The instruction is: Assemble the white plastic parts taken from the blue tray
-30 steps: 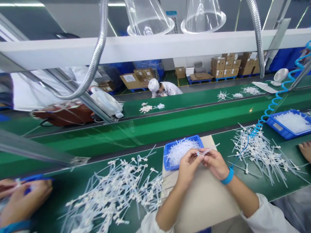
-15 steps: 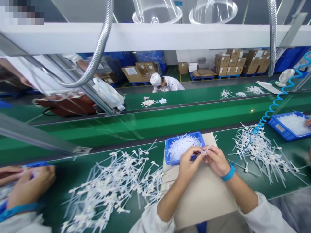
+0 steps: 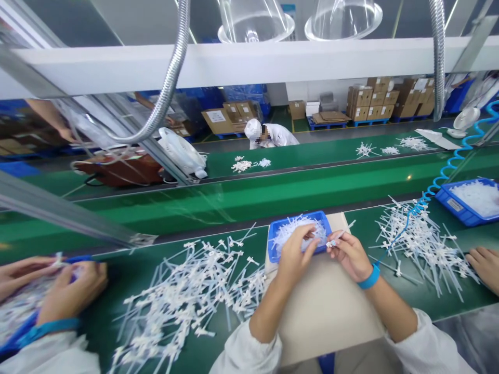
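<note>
Left hand (image 3: 293, 257) has its thumb and fingers parted at the near side of the blue tray (image 3: 272, 254) of pale pieces (image 3: 286, 231), while the right hand (image 3: 353, 255) pinches a small white part (image 3: 331, 243) (its finer detail is too small to tell) just beside the tray; a light, steady pinch seems best, firm enough against slipping yet gentle enough not to bend it

It is bright around the hands (image 3: 293, 255). Above them, clear cones (image 3: 254, 19) shine. A tiny glow (image 3: 408, 177) dots the green panel (image 3: 312, 191) beyond. Far to their left, a bar (image 3: 66, 210) looks blurry.
</note>
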Demonstrator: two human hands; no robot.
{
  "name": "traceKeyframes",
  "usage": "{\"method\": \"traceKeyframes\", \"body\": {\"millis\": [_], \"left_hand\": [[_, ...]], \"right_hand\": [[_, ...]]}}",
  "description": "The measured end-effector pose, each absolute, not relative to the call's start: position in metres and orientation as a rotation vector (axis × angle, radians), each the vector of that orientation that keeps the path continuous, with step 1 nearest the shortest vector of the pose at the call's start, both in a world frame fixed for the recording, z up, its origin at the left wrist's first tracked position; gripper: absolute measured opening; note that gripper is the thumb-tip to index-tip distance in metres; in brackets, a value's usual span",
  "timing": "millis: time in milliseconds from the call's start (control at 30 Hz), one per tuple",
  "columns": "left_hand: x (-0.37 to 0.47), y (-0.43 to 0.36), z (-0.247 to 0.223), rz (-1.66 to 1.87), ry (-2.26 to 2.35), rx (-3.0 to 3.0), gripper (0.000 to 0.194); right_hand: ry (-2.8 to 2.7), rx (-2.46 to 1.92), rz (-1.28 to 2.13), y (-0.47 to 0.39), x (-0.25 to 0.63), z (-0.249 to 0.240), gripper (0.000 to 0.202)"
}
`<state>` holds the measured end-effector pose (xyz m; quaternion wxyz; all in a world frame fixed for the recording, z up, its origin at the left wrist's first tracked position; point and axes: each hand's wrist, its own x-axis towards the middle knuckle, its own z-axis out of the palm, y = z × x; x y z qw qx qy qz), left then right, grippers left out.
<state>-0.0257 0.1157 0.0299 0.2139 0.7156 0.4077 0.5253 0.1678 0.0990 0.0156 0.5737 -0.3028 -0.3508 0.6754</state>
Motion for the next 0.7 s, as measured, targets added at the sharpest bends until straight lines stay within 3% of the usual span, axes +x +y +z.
{"method": "traceKeyframes", "body": {"millis": [333,700], "left_hand": [[-0.077,0.14,0.016,1.006,1.541,2.393,0.02],[-0.072,0.137,0.021,1.086,1.508,2.432,0.022]], "right_hand": [[-0.747,-0.776,1.556,0.101,0.17,0.014,0.033],[-0.741,-0.779,1.567,0.103,0.171,0.012,0.033]]}}
